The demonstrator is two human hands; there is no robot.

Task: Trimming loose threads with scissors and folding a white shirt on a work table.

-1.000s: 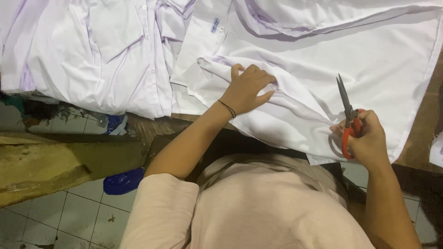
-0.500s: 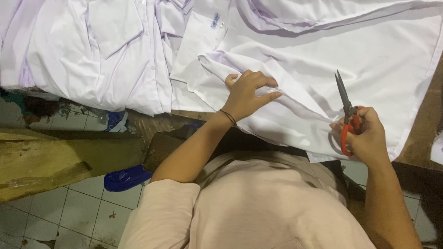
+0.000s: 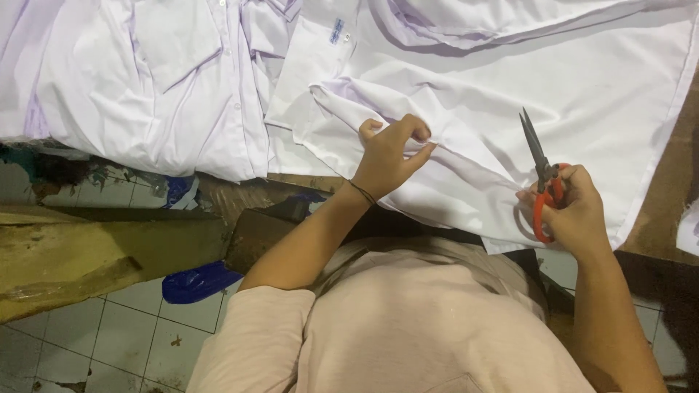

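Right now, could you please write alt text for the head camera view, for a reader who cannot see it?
A person's left hand pinches a fold of white cotton shirt fabric spread on a wooden table, while the right hand holds orange-handled steel scissors, blades pointing away. More white shirts lie piled to the left, above a tiled floor.

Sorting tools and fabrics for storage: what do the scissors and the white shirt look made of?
Scissors: dark, dull metal blades, glossy orange handles, probably plastic. White shirt: thin woven cloth, likely cotton or a blend; it creases softly where the left hand pinches it.
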